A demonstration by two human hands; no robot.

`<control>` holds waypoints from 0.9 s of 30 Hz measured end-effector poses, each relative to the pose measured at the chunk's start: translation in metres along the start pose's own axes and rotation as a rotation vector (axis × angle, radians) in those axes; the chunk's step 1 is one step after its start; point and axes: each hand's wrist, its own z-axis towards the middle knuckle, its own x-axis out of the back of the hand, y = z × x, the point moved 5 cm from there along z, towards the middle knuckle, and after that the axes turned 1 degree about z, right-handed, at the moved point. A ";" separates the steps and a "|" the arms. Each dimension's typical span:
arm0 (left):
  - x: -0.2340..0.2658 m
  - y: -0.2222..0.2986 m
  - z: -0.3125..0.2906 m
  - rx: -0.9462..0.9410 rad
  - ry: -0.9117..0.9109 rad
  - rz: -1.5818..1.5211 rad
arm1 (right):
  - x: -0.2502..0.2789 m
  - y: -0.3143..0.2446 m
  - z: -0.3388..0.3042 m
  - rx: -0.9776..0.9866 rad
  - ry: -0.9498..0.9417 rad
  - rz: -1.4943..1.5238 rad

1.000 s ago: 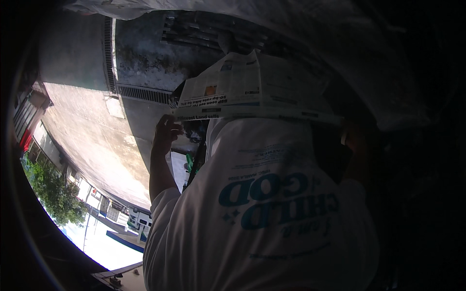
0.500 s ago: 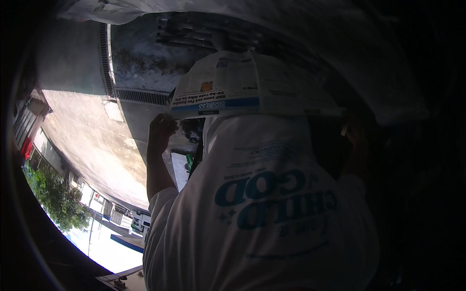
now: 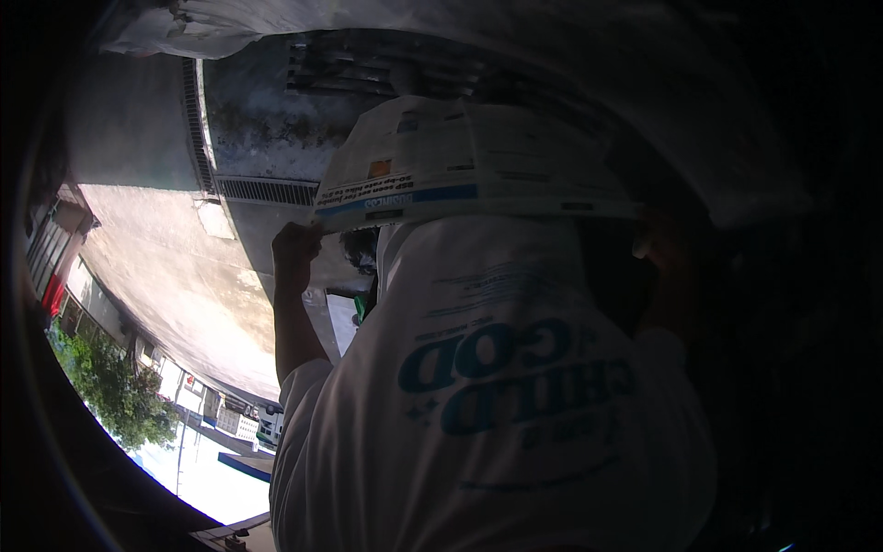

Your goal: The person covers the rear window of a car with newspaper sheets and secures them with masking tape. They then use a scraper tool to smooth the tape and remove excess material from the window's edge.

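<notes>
— What moved since a moment ago?

— Mostly the newspaper (image 3: 469, 166): it has dropped and flattened, so its folded edge with the blue band now runs level across the top of the person's white printed shirt (image 3: 497, 396). The raised hand has sunk a little with it.

— Which hand holds it?

— At the picture's left, a hand (image 3: 296, 248) on a bare, raised forearm has its grip pinched on the paper's lower corner, fingers curled over the edge. Whether it is the wearer's own I cannot tell; the view looks turned over, with trees (image 3: 110, 396) and buildings (image 3: 184, 386) at the lower left.

— And the other side?

— Deep shadow. A second hand (image 3: 658, 253) shows dimly below the paper's right end; its grip I cannot tell.

— Where is the paper overall?

— Spread between the two hands, above the shirt, against a grey stained wall (image 3: 258, 129) with a slatted vent (image 3: 267, 190) just to its left.
</notes>
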 end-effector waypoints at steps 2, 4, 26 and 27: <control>0.002 -0.005 0.002 0.003 -0.039 -0.093 | -0.001 0.005 0.004 -0.018 0.059 -0.031; 0.002 -0.005 0.002 0.018 -0.051 -0.155 | 0.003 0.009 0.007 -0.064 0.103 -0.036; -0.065 -0.008 -0.032 -0.118 -0.335 0.465 | 0.044 0.035 -0.002 0.428 -0.206 -0.332; -0.084 -0.008 -0.044 -0.187 -0.301 0.523 | 0.018 0.020 -0.015 0.425 -0.182 -0.462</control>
